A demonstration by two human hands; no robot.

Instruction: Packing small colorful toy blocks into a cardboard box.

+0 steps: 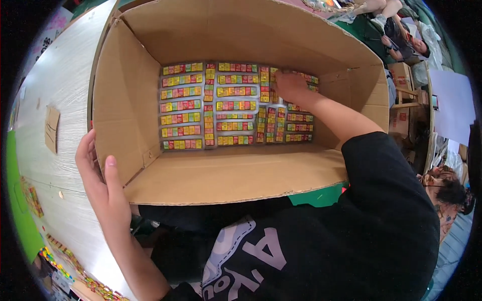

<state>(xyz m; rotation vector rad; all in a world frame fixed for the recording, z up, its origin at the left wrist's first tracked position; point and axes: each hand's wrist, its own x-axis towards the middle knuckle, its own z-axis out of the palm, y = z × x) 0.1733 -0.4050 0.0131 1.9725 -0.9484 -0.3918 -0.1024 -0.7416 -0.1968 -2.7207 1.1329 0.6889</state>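
Note:
A large open cardboard box (241, 173) lies in front of me, its floor covered with rows of small colourful packs (236, 106) in clear plastic trays or wrap. My left hand (100, 173) grips the box's near left corner, thumb inside the wall and fingers round the outside. Deep in the box, my right hand (291, 88) is down on the packs at the far right part of the layer. Its fingers look curled and point downward; their tips and anything between them are hidden. Some rows run crosswise and others lengthwise, with narrow gaps between them.
A pale table (65, 100) stands to the left, with a torn cardboard piece (51, 129) on it. Strings of small packs (75, 263) lie at lower left. One person (401, 42) sits at upper right, another (447, 188) at right. Brown cartons (400, 75) stand beyond the box.

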